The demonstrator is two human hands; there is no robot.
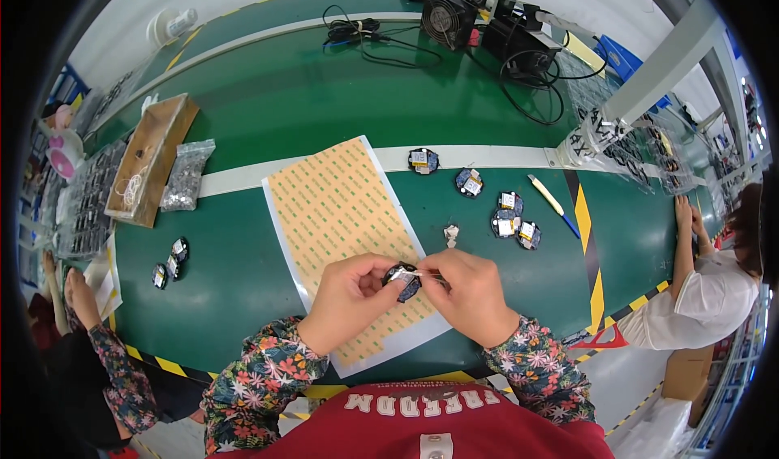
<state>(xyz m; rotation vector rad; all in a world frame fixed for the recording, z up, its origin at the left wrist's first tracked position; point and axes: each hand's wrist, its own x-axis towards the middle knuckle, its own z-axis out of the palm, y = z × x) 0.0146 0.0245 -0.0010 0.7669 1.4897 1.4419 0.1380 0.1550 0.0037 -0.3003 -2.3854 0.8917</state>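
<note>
Between the thumb and fingers of my left hand is a small round black electronic module with a silvery part on its face. My right hand is closed in a pinch at the module's right side. A thin pale piece shows at those fingertips, too small to name. Both hands are over a tan sheet of adhesive pads with green print and a white backing. Just beyond my right hand lies a small crumpled pale scrap. Similar round modules lie to the right, several in all.
More modules lie at left, near a wooden box and a bag of small parts. A yellow knife-like tool rests at right. Cables and a black fan stand at the back. Co-workers sit on both sides.
</note>
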